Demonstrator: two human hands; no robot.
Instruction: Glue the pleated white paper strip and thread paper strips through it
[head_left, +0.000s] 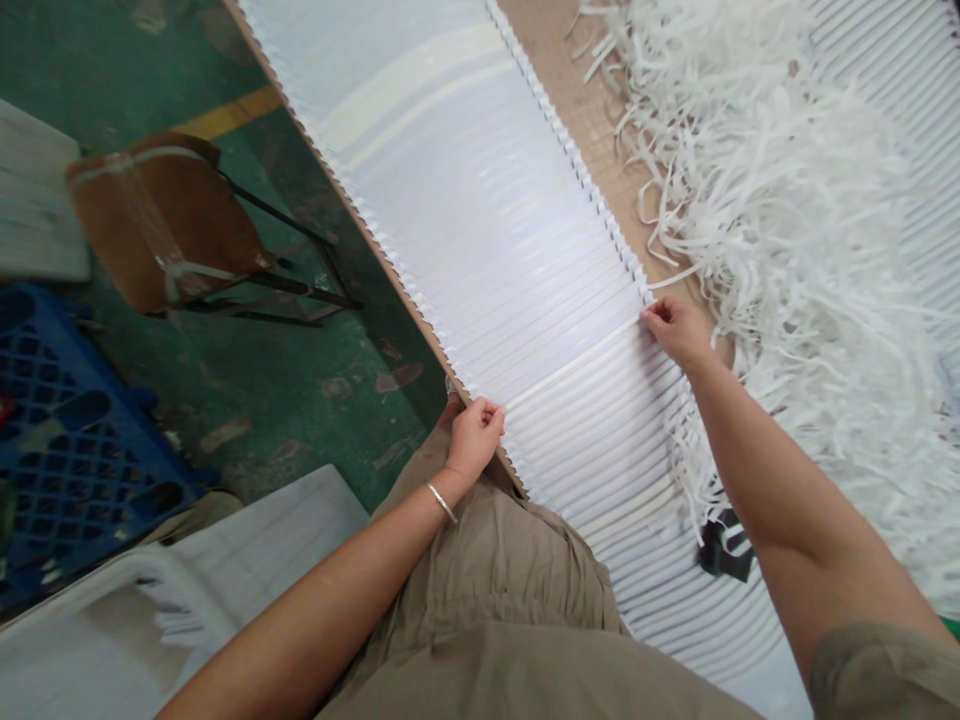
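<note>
A thin white strip (574, 363) runs taut across a long white ribbed panel (517, 230), and both hands pinch near its ends. My left hand (477, 436) is closed at the panel's near-left edge, with a bracelet on its wrist. At the opposite edge, my right hand (677, 330) is closed in a pinch by a row of small white tabs. Its fingertips partly hide the strip's end. Many parallel white strips lie across the panel below and above the hands.
A big tangled heap of loose white strips (810, 290) lies on the right, over cardboard (592, 120). A small black object (726, 545) sits below my right forearm. On the left stand a brown-seated chair (169, 220), a blue plastic pallet (82, 440) and a white board (277, 530).
</note>
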